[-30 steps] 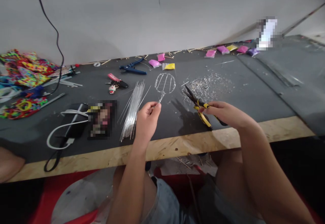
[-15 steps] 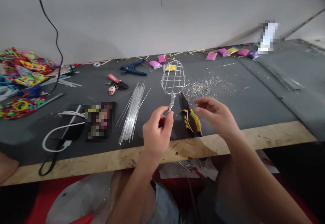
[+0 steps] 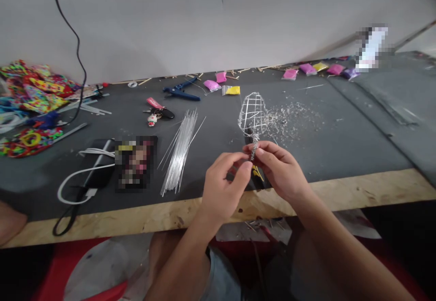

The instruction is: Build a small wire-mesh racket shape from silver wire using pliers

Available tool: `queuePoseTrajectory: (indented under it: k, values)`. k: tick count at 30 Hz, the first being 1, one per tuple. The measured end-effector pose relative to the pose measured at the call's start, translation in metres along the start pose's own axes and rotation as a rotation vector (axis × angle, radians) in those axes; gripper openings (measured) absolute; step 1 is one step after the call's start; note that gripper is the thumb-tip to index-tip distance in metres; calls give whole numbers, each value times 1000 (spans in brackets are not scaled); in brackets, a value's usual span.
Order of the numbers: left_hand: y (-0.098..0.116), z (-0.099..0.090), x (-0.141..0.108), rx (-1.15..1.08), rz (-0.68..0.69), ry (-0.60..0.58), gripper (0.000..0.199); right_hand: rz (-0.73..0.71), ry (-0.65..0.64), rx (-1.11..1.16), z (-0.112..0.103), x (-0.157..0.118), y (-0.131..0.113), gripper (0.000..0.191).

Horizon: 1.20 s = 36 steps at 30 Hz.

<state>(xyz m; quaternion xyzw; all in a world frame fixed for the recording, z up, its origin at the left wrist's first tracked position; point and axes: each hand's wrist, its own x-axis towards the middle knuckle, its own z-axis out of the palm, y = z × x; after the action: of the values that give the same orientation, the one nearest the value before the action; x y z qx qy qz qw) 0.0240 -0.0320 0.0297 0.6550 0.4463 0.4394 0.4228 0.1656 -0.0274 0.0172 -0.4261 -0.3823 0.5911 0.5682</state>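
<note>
A small racket (image 3: 252,114) of silvery wire, with an oval mesh head and a twisted handle, is held up over the table between both hands. My left hand (image 3: 225,180) pinches the lower end of the handle. Higher on the same handle, just under the head, the thumb and fingers of my right hand (image 3: 281,169) are closed. Yellow and black pliers (image 3: 258,176) lie beneath, mostly hidden by the hands and the racket. To the left rests a bundle of straight wires (image 3: 180,155).
Wire clippings (image 3: 289,119) are scattered right of the racket. Behind lie blue pliers (image 3: 182,91) and small bags of colour, one yellow (image 3: 233,90). Keys (image 3: 160,112), a power bank with a white cable (image 3: 78,169) and colourful packets (image 3: 44,87) occupy the left. A wooden edge (image 3: 136,219) borders the front.
My left hand has carried the racket rightward, over the yellow pliers, and its head now tilts. My right hand has come in from the side and closed on the handle.
</note>
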Motion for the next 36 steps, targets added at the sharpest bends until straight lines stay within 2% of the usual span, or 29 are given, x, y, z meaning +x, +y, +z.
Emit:
queuePoseTrajectory:
  k: [6,11,14,22,30,36]
  values:
    - [-9,-8,11,-252,-231,75,29,81,-72,73,9,2,2,6]
    - [-11,-9,13,-470,-349,-110,33,175,-107,63,14,0,5,9]
    - [-10,-10,14,-506,-355,-155,30,220,-120,16,13,-2,6,12]
    - [-11,-8,15,-431,-322,-61,24,258,-140,-11,11,-1,7,16]
    - [-14,-8,14,-336,-295,-33,23,210,-107,-137,11,-1,3,12]
    - [-13,-9,13,-291,-296,-45,23,143,-77,-311,13,-3,2,19]
